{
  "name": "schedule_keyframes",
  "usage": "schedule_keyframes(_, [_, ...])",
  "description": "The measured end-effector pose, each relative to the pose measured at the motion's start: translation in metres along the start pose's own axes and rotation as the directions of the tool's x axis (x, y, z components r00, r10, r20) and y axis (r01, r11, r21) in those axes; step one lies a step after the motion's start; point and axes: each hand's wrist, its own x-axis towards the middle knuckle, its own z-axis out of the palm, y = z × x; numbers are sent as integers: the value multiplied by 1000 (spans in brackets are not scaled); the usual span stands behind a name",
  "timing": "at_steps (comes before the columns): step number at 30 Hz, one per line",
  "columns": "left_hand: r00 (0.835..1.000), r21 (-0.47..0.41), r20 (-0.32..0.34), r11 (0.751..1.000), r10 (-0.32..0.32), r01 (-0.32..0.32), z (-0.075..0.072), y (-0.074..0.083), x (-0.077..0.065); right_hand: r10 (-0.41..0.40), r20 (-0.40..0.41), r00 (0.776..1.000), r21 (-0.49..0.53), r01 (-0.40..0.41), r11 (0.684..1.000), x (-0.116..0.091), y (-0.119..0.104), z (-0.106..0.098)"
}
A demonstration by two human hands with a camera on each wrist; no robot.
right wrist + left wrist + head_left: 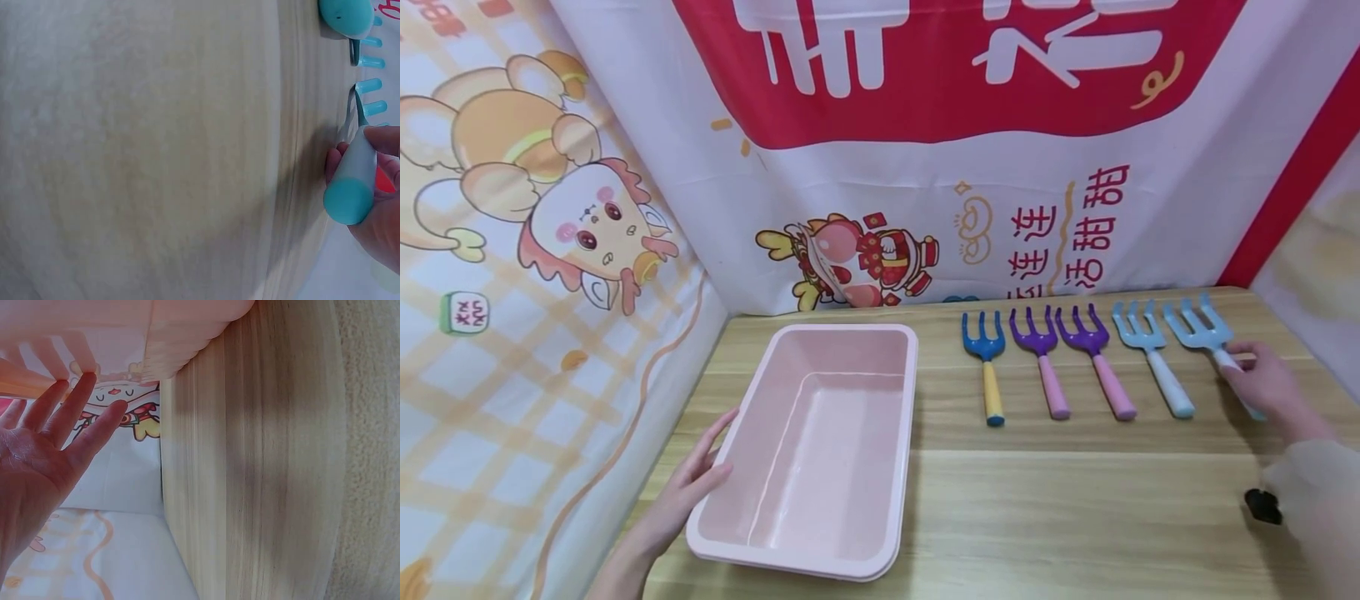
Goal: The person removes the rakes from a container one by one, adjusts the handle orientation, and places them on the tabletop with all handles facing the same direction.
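My left hand (696,479) rests at the left side of a pink rectangular plastic basin (805,562). In the left wrist view, its straight fingers (78,419) touch the basin's outer wall (112,331). Farther right, my right hand (1266,383) grips the pale handle of the rightmost light blue hand fork (1201,332). The right wrist view shows thumb and fingers round that handle, just above its turquoise end (349,201). Beside it lies another light blue hand fork (1165,379). The basin holds nothing.
Left of those lie two purple hand forks with pink handles (1052,387) (1112,387) and a dark blue one with a yellow handle (992,392). Printed cloth (865,183) hangs behind the wooden table (1037,517) and at its left. A small black object (1262,506) shows by the right sleeve.
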Motion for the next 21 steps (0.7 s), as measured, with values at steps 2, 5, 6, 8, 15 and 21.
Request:
schedule_keyframes(2, [1000, 2, -2, 1000, 3, -3, 0, 0, -1, 3, -1, 1000, -1, -3, 1000, 1, -1, 0])
schedule_keyframes(5, [1000, 0, -1, 1000, 8, -8, 1, 1, -2, -12, -20, 1000, -10, 12, 1000, 2, 0, 0])
schedule_keyframes(6, [1000, -1, 0, 1000, 10, -10, 1, 1, -2, -12, -23, 1000, -15, 12, 1000, 2, 1, 1])
schedule_keyframes(8, [1000, -4, 2, 1000, 13, -13, 2, 1, -2, -7, -27, 1000, -24, 6, 1000, 3, 2, 1])
schedule_keyframes(15, [1000, -6, 3, 1000, 14, -14, 2, 2, -2, 74, -25, 997, -38, -75, 996, 4, 2, 3])
schedule_keyframes(21, [1000, -12, 7, 1000, 14, -13, 3, 3, -3, 113, -59, 992, -83, -118, 989, 2, -2, 6])
